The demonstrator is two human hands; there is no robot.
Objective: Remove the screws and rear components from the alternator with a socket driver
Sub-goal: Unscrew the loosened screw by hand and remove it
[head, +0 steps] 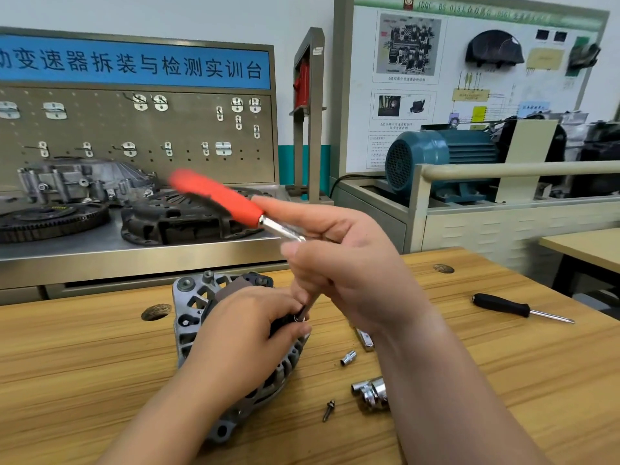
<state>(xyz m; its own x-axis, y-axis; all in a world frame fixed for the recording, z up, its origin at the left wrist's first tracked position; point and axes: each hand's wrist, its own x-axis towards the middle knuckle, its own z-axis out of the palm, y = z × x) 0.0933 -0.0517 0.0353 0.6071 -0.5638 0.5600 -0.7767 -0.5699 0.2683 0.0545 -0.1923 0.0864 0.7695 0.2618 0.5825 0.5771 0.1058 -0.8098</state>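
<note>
The alternator (191, 307) lies near the middle of the worktop (100, 357), rear face up, so the fasteners can be reached from above. The left hand (241, 333) lies over that rear face with thumb and fingers curled about a dark part of it, right where the driver's tip lands. This probably pins the housing against turning and guides the socket onto the screw head, though the head itself is hidden under the fingers. The right hand (342, 263) is wrapped round the steel shaft of the driver (218, 196) just below its red handle, with the forefinger laid straight along the handle. The tool leans up and away toward the far left, and its handle is blurred, so it is likely being spun. A loose screw (329, 409) near the front edge suggests at least one fastener is already out. Beside it sit a small socket (348, 358) and a cluster of larger sockets (370, 391), partly hidden by the right forearm and close by for swapping sizes. A black screwdriver (503, 305) lies well apart toward the right edge, apparently not needed for this step.
</note>
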